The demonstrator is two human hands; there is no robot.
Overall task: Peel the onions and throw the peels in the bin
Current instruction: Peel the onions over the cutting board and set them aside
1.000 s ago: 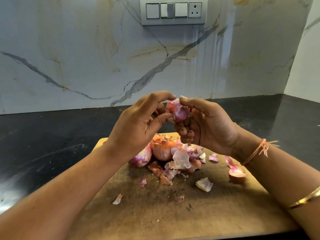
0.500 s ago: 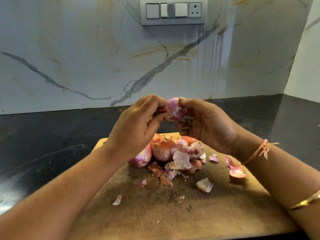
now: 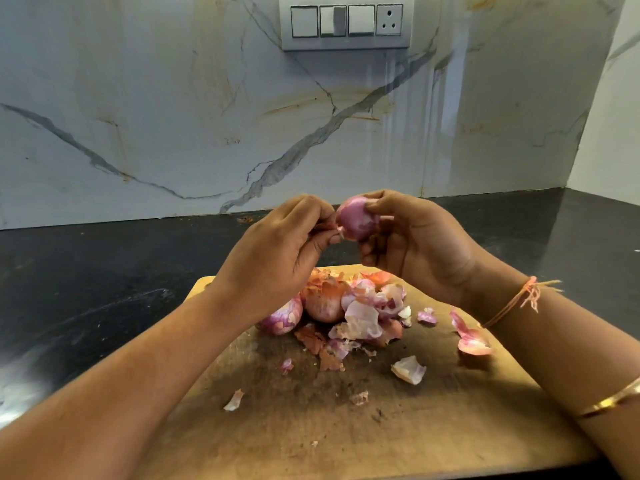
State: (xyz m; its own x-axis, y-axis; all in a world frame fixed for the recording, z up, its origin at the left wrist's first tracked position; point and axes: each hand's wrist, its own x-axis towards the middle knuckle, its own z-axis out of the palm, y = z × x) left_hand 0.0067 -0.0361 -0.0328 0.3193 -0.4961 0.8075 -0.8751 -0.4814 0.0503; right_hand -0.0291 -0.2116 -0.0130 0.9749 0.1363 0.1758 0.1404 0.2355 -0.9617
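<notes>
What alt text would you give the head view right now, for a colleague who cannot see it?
The right hand holds a red onion above a wooden cutting board while the left hand pinches peel at its side. Two more onions and loose peels lie on the board.

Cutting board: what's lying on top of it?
On the cutting board: a heap of peels, two onions at its left, scattered scraps. Whatever lies under the heap or behind the left hand is covered.
</notes>
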